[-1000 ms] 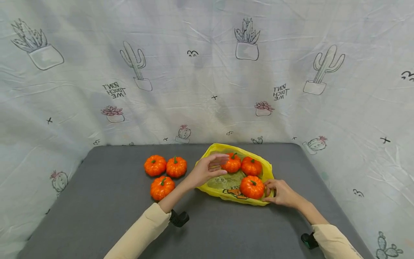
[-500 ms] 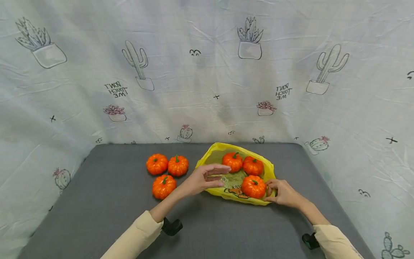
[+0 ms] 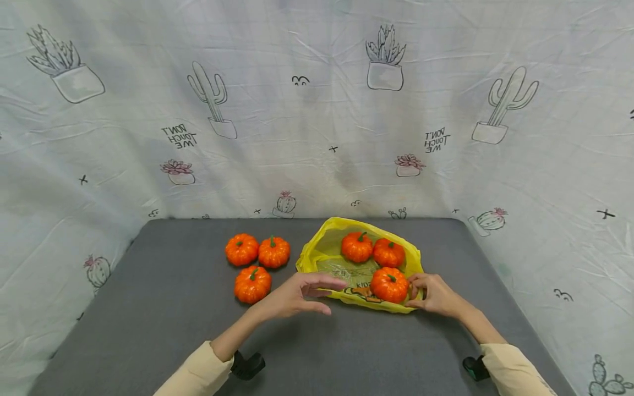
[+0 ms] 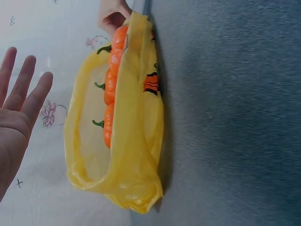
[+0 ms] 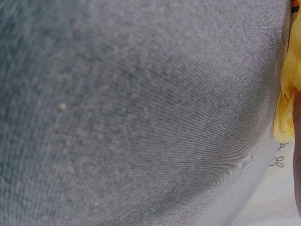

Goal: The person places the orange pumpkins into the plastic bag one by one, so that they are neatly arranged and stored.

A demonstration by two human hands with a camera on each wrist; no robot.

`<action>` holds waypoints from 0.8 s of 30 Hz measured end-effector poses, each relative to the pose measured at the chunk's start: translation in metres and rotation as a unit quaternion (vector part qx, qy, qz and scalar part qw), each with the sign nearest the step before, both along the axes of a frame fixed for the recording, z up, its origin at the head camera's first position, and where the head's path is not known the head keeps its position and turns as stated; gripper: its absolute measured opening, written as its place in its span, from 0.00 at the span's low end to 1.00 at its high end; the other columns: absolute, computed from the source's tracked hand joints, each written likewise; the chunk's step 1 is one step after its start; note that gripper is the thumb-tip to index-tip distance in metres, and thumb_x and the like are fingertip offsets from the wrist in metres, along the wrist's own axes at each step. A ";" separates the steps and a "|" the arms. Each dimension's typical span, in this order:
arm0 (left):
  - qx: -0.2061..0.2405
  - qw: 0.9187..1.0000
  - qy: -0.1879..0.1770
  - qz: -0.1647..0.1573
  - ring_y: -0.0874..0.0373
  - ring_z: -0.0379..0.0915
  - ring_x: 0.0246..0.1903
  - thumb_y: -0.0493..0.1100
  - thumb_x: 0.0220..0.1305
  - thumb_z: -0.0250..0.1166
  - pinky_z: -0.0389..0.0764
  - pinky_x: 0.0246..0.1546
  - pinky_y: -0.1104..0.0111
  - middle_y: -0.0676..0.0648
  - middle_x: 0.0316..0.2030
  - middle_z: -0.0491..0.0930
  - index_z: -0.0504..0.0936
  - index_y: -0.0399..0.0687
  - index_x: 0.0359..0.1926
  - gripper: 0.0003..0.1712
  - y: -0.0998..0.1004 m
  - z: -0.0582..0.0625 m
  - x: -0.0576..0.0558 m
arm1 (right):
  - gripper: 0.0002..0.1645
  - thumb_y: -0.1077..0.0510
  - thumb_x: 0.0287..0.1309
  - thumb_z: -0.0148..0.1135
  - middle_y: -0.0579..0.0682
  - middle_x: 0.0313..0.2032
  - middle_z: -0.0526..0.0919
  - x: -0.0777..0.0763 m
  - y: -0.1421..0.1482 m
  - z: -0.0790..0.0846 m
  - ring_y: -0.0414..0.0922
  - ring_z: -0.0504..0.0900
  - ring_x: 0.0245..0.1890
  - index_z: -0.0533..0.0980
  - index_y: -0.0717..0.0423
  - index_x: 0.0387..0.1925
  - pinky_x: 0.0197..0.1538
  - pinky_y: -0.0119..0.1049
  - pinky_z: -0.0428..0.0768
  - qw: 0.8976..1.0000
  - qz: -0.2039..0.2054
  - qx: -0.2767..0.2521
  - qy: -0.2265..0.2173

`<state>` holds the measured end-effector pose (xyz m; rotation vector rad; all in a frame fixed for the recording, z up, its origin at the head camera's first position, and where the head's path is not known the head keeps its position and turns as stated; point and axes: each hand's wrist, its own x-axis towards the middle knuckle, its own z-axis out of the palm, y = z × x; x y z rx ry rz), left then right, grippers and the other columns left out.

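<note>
Biggest thing by far was the white sheet hanging at 12 o'clock behind everything, covered in cactus doodles. Next up, the grey table, which ran right back to it. The yellow bag lay around the table's 2 o'clock with its mouth spread wide. Two cream sleeves came in from 7 and 5 o'clock. Hands next: the left hand hung off the bag's 8 o'clock, fingers loosely stretched out and holding nothing, and the left wrist cam showed a gap between it and the plastic. The right hand was at the bag's 4 o'clock, fingers and thumb pinching the edge. Inside the bag sat a far pumpkin at 12, a side pumpkin at 2 and a near pumpkin at 4, all orange. Over at the table's 10 to 11 o'clock was another trio, bunched close: a loose left pumpkin at 10, a loose right pumpkin at 2, a loose front pumpkin at 6. Smaller still, each wrist had a black gadget, and the pumpkins had little green stems.
</note>
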<state>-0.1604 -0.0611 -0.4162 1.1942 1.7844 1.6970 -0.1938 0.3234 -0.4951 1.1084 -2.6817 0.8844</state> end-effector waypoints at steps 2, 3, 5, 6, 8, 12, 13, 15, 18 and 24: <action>-0.003 1.000 0.004 -0.003 0.51 0.68 0.61 0.35 0.57 0.68 0.69 0.59 0.54 0.39 0.61 0.71 0.71 0.36 0.63 0.31 -0.003 -0.001 0.004 | 0.20 0.57 0.40 0.79 0.45 0.35 0.84 0.000 0.000 0.000 0.48 0.82 0.38 0.72 0.40 0.15 0.37 0.38 0.81 1.000 -0.002 0.000 -0.002; 0.000 1.000 0.004 -0.007 0.49 0.68 0.61 0.35 0.57 0.68 0.69 0.59 0.56 0.38 0.61 0.71 0.71 0.35 0.63 0.32 -0.005 -0.002 0.005 | 0.20 0.56 0.40 0.79 0.44 0.35 0.83 0.000 0.000 0.000 0.48 0.82 0.38 0.72 0.40 0.15 0.37 0.38 0.81 1.000 -0.003 0.001 -0.003; 0.008 1.000 0.006 -0.014 0.47 0.69 0.60 0.35 0.57 0.67 0.70 0.59 0.58 0.36 0.61 0.71 0.69 0.34 0.64 0.33 -0.008 -0.004 0.009 | 0.20 0.56 0.40 0.79 0.44 0.35 0.83 0.000 0.000 0.000 0.48 0.82 0.38 0.72 0.40 0.15 0.38 0.39 0.81 1.000 -0.005 0.002 -0.005; 0.012 1.000 0.006 -0.018 0.46 0.69 0.60 0.35 0.58 0.67 0.70 0.59 0.59 0.35 0.60 0.71 0.68 0.33 0.65 0.34 -0.009 -0.005 0.010 | 0.20 0.56 0.40 0.79 0.43 0.34 0.83 0.000 0.000 0.000 0.48 0.82 0.39 0.72 0.40 0.15 0.39 0.40 0.81 1.000 -0.006 0.002 -0.005; 0.023 0.999 0.000 -0.023 0.46 0.70 0.59 0.35 0.58 0.67 0.70 0.59 0.57 0.33 0.60 0.72 0.66 0.32 0.66 0.35 -0.012 -0.007 0.013 | 0.20 0.56 0.40 0.79 0.42 0.34 0.83 0.000 0.000 0.000 0.47 0.82 0.39 0.72 0.40 0.15 0.40 0.41 0.81 1.000 -0.008 0.003 -0.005; 0.036 0.999 -0.011 -0.016 0.49 0.71 0.59 0.34 0.58 0.67 0.70 0.58 0.55 0.33 0.57 0.74 0.66 0.32 0.66 0.35 -0.021 -0.014 0.019 | 0.20 0.57 0.39 0.79 0.40 0.32 0.82 0.001 0.000 0.001 0.48 0.82 0.40 0.72 0.40 0.14 0.41 0.43 0.81 1.000 -0.010 0.005 -0.004; 0.037 0.999 -0.013 -0.012 0.49 0.72 0.58 0.34 0.58 0.67 0.70 0.58 0.55 0.33 0.57 0.75 0.67 0.33 0.65 0.35 -0.023 -0.016 0.020 | 0.20 0.57 0.39 0.79 0.39 0.32 0.82 0.001 0.001 0.001 0.48 0.82 0.40 0.72 0.40 0.14 0.41 0.43 0.81 1.000 -0.012 0.006 -0.004; 0.042 0.999 -0.011 -0.011 0.47 0.72 0.57 0.33 0.57 0.67 0.71 0.56 0.53 0.33 0.56 0.75 0.67 0.32 0.65 0.34 -0.029 -0.021 0.024 | 0.20 0.58 0.39 0.79 0.40 0.31 0.81 0.001 0.001 0.001 0.48 0.82 0.40 0.73 0.40 0.15 0.42 0.43 0.81 1.000 -0.014 0.008 -0.004; 0.023 1.000 0.004 0.000 0.47 0.74 0.56 0.33 0.56 0.68 0.72 0.54 0.52 0.35 0.56 0.76 0.69 0.33 0.64 0.34 -0.040 -0.026 0.029 | 0.19 0.57 0.39 0.79 0.41 0.33 0.82 0.002 0.000 0.002 0.48 0.82 0.40 0.73 0.41 0.15 0.42 0.44 0.81 1.000 -0.017 0.009 -0.008; -0.026 0.999 0.002 0.040 0.52 0.74 0.56 0.35 0.54 0.70 0.73 0.54 0.54 0.38 0.56 0.77 0.71 0.41 0.65 0.35 -0.072 -0.034 0.035 | 0.19 0.57 0.40 0.79 0.41 0.33 0.82 0.002 -0.001 0.002 0.48 0.82 0.41 0.73 0.41 0.15 0.43 0.45 0.81 1.000 -0.011 0.007 -0.007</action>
